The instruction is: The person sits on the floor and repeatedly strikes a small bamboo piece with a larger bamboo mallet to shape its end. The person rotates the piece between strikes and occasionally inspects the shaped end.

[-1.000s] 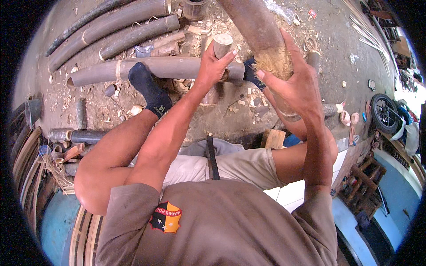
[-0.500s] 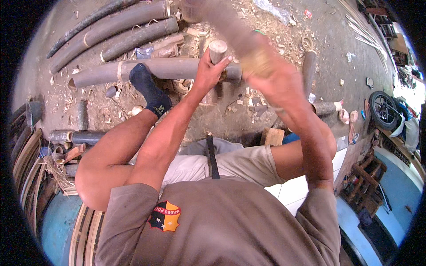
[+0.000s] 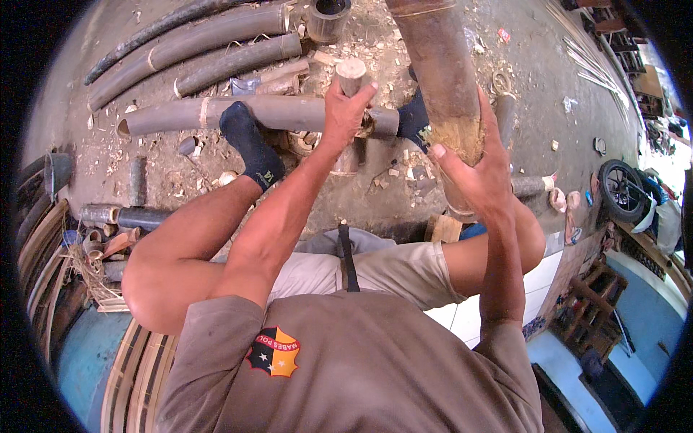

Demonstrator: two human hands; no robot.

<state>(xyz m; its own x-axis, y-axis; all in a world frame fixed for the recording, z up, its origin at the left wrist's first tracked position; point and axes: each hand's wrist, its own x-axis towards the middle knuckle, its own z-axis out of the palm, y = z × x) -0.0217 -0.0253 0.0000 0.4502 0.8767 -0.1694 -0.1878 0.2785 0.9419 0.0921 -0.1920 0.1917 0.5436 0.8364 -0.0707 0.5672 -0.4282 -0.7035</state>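
Observation:
My left hand (image 3: 342, 119) is closed round an upright round wooden handle (image 3: 351, 70), its pale flat top showing above my fingers. The lower end of that tool is hidden by the hand, beside a cut in a long bamboo pole (image 3: 281, 112). My left foot in a dark sock (image 3: 245, 137) rests on this pole. My right hand (image 3: 478, 177) grips a thick bamboo club (image 3: 435, 68) round its worn, fibrous tan part. The club rises away from me, right of the handle and apart from it.
Several bamboo poles (image 3: 216, 40) lie at the far left. A hollow bamboo section (image 3: 328, 27) stands beyond the handle. Wood chips litter the floor. A wooden block (image 3: 443, 228) sits near my right thigh; a black wheel (image 3: 622, 189) is at the right.
The club was blurred and slanted over toward the left hand; now it is more upright and farther right, in sharper view. My left hand still holds the handle in nearly the same place.

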